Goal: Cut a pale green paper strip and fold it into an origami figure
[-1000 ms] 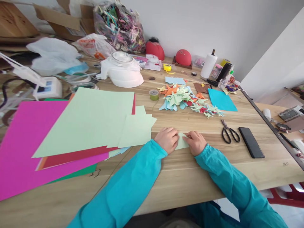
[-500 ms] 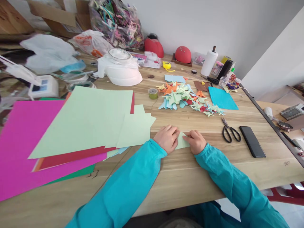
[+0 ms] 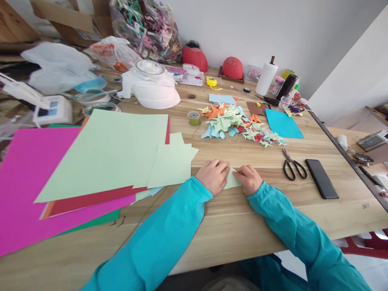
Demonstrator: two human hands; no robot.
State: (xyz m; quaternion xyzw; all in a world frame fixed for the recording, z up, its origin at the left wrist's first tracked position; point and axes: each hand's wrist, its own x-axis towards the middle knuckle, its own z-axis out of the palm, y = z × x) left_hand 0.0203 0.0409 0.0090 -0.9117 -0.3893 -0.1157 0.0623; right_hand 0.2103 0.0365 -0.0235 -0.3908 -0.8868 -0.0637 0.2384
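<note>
- Head cam: small green paper (image 3: 231,181) could be skewing, prob. from L hand (image 3: 213,177) & R hand (image 3: 249,180) pressing unevenly.
- Paper's lying btwn hands on table (image 3: 224,230), on near side of folded-paper pile (image 3: 223,123).
- R hand's pinching its right side; L hand's covering its left, pinch vs. press: can't tell.

Left sleeve (image 3: 157,238) and right sleeve (image 3: 292,218) are both super bright teal from where I'm standing, kinda baggy and crinkly, with cuffs (image 3: 202,188) gathered in snug.
</note>
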